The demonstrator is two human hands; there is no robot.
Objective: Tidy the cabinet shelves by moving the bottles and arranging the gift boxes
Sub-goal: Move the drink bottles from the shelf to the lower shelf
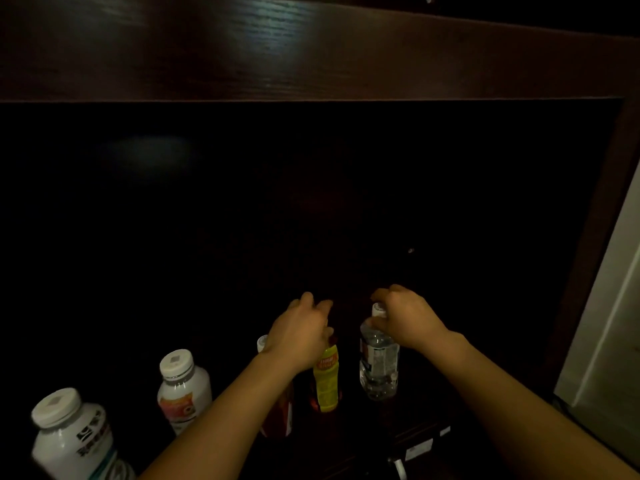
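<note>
Leftmost on the dark wooden cabinet shelf [412, 433] stands a large white plastic jar with a white screw cap and dark lettering [71, 436], and just to its right a second white plastic jar with a white cap and an orange-pink label [183, 389]. Further right a red-labelled bottle with a white cap [277, 407] is mostly hidden behind the left forearm. The left hand [299, 336] is curled down over the top of an amber bottle with a yellow label [325, 379]; its grip looks closed around the neck or cap, though the fingers hide the contact itself. Just beside it, the right hand [407, 318] pinches the white cap of a clear plastic water bottle [379, 362], fingers closed on the top, the bottle upright on the shelf.

As for progress, I judge the work to be at an early or middle stage: all five containers sit along the shelf's front edge, two of them just taken in hand and neither visibly lifted. No gift boxes are visible; the shelf's depth is too dark to read. Moving the remaining bottles and arranging the boxes seems left to do.
</note>
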